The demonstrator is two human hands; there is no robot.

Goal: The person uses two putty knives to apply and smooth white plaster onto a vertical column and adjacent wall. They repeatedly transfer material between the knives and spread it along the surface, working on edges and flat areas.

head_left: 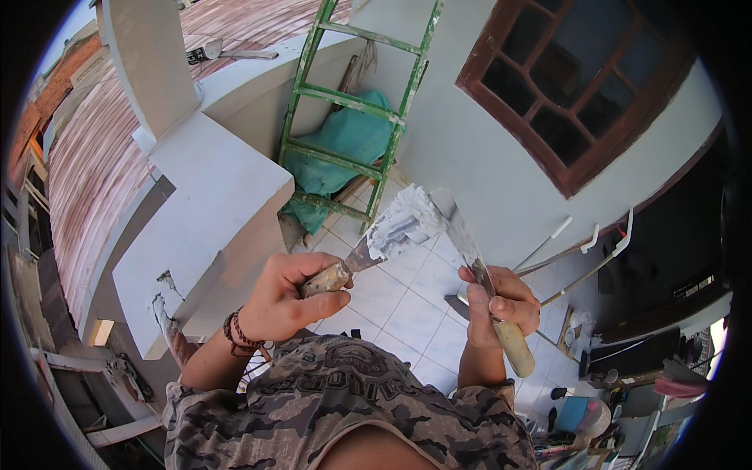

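My left hand [294, 296] grips the stained handle of a putty knife [362, 257], its blade pointing up and to the right. A thick heap of white putty [399, 225] covers most of that blade. In my right hand [501, 307] is a second putty knife [462, 235], held by its pale wooden handle and lower blade. Its tip meets the right edge of the putty, so the two blades come together in front of me. Fingers of both hands are closed round their tools.
A green, paint-spattered ladder [345, 153] leans ahead, with a teal cloth [345, 141] behind its rungs. To the left stands a white ledge [211, 184] with a cracked patch. A brown-framed window [576, 149] is in the right wall. Pale tiles [392, 301] cover the floor.
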